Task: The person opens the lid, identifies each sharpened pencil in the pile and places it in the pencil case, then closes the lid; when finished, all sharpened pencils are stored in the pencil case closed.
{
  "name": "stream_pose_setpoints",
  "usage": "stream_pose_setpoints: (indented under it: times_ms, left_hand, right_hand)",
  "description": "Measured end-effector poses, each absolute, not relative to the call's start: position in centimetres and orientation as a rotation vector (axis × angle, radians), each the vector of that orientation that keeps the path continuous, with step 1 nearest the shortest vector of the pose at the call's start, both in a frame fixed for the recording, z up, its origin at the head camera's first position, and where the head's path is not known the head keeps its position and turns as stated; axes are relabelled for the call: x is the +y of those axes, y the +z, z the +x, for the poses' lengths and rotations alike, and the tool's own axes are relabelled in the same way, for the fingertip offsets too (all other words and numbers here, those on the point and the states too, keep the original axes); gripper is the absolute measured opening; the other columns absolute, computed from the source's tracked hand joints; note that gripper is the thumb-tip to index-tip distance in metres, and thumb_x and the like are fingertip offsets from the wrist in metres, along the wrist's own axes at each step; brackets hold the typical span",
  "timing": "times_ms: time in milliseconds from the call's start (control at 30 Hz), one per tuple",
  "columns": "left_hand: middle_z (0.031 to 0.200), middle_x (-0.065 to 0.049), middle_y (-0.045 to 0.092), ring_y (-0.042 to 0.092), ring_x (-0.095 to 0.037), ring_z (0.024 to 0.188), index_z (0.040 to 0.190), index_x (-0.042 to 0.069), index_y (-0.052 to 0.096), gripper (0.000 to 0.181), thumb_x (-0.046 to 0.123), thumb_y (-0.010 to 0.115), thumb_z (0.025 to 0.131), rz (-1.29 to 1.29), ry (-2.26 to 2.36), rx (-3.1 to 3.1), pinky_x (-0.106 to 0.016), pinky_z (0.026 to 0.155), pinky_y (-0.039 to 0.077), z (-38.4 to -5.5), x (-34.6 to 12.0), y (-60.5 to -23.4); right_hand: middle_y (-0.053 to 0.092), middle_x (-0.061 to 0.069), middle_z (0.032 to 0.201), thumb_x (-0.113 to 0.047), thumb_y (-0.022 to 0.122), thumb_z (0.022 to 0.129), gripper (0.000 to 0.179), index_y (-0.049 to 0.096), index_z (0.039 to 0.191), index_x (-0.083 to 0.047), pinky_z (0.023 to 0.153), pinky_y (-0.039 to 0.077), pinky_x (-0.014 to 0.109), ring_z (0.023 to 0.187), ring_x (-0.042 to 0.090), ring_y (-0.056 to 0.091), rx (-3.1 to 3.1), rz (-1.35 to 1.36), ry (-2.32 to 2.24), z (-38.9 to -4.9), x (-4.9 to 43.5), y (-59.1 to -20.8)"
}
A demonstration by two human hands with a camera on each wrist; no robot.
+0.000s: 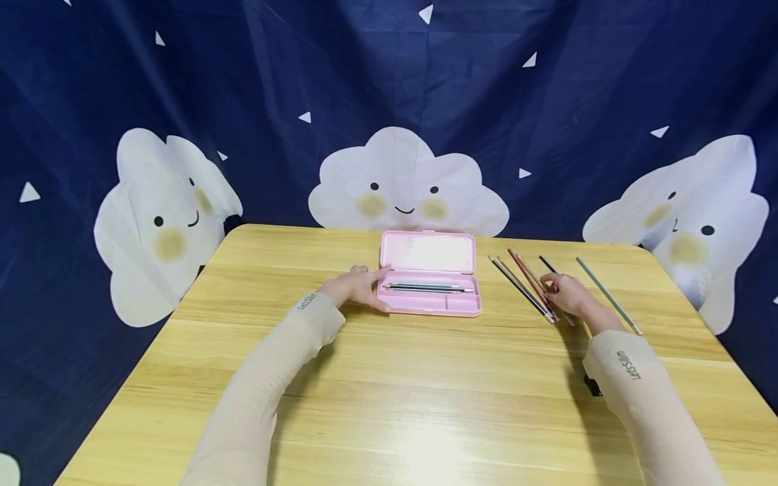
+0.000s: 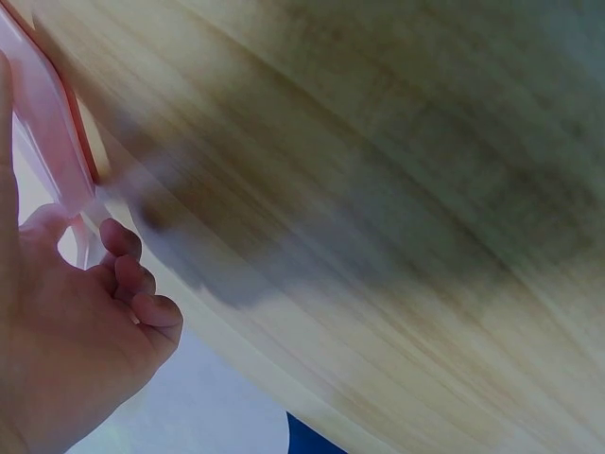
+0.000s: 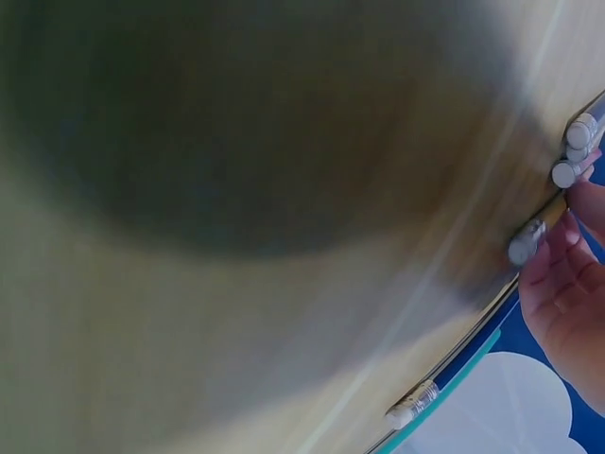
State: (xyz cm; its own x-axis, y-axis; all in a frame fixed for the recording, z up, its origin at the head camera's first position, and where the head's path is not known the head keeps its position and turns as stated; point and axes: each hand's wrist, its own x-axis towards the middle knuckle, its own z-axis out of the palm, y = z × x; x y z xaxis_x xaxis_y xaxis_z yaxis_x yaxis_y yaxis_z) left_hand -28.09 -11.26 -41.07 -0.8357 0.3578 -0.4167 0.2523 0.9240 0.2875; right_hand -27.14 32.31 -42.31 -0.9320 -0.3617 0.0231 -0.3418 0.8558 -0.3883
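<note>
A pink pencil case point(image 1: 434, 312) lies with its lid raised toward the back of the table. Inside its long compartment are several pencils point(image 1: 419, 288). My left hand point(image 1: 358, 286) holds the case's left end, its thumb and forefinger spread along that side. On the right, my right hand point(image 1: 569, 295) pinches a dark pencil point(image 1: 569, 319) between thumb and fingers; its eraser end point(image 3: 527, 244) shows in the right wrist view. Immediately left of this hand lie several more pencils point(image 1: 516, 283), dark and reddish, bunched at their eraser ends. A green pencil point(image 1: 608, 295) lies alone to its right.
Everything sits on a light wooden table point(image 1: 419, 385), close to its back edge. Behind it hangs a dark blue curtain point(image 1: 389, 61) with smiling clouds.
</note>
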Motion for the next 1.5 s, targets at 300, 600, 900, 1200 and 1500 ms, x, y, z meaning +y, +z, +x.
stream_pose_setpoints:
  times_ms: [300, 600, 900, 1200, 1500]
  left_hand:
    - [0.147, -0.025, 0.016, 0.014, -0.036, 0.135, 0.146, 0.035, 0.007, 0.104, 0.065, 0.067, 0.066, 0.443, 0.32, 2.606, -0.056, 0.102, 0.024, -28.1, -11.3, -41.1]
    - [0.148, -0.025, 0.016, 0.015, -0.035, 0.135, 0.146, 0.035, 0.007, 0.105, 0.066, 0.066, 0.066, 0.439, 0.315, 2.606, -0.055, 0.103, 0.024, -28.1, -11.4, -41.3]
    - [0.147, -0.025, 0.016, 0.017, -0.035, 0.134, 0.146, 0.034, 0.007, 0.105, 0.065, 0.066, 0.066, 0.442, 0.307, 2.608, -0.055, 0.102, 0.026, -28.0, -11.4, -41.1]
    - [0.147, -0.025, 0.015, 0.015, -0.036, 0.135, 0.147, 0.034, 0.007, 0.104, 0.064, 0.067, 0.067, 0.445, 0.313, 2.61, -0.056, 0.103, 0.024, -27.9, -11.3, -40.9]
    - [0.147, -0.026, 0.014, 0.014, -0.036, 0.135, 0.147, 0.032, 0.007, 0.105, 0.064, 0.067, 0.067, 0.466, 0.306, 2.617, -0.056, 0.102, 0.025, -28.0, -11.2, -41.0]
  right_hand:
    - [0.058, 0.025, 0.08, 0.007, 0.052, 0.081, 0.028, 0.051, 0.107, 0.016, 0.073, 0.043, 0.049, 0.077, 0.037, 0.055, 2.958, -0.494, -0.626, -26.8, 32.5, -42.2]
    - [0.053, 0.012, 0.072, 0.008, 0.051, 0.083, 0.029, 0.051, 0.111, 0.013, 0.065, 0.039, 0.04, 0.069, 0.024, 0.048, 2.993, -0.534, -0.723, -26.7, 32.5, -41.7]
    - [0.052, 0.009, 0.071, 0.01, 0.054, 0.082, 0.025, 0.055, 0.107, 0.009, 0.064, 0.037, 0.037, 0.066, 0.019, 0.044, 3.016, -0.66, -0.798, -26.8, 30.6, -41.3]
    - [0.052, 0.013, 0.078, 0.011, 0.055, 0.081, 0.026, 0.059, 0.107, 0.009, 0.068, 0.037, 0.04, 0.073, 0.024, 0.044, 3.002, -0.818, -0.854, -27.2, 27.5, -40.7]
    - [0.05, 0.008, 0.073, 0.014, 0.053, 0.08, 0.027, 0.061, 0.105, 0.006, 0.089, 0.036, 0.047, 0.072, 0.023, 0.045, 2.955, -0.945, -0.825, -28.2, 23.9, -40.7]
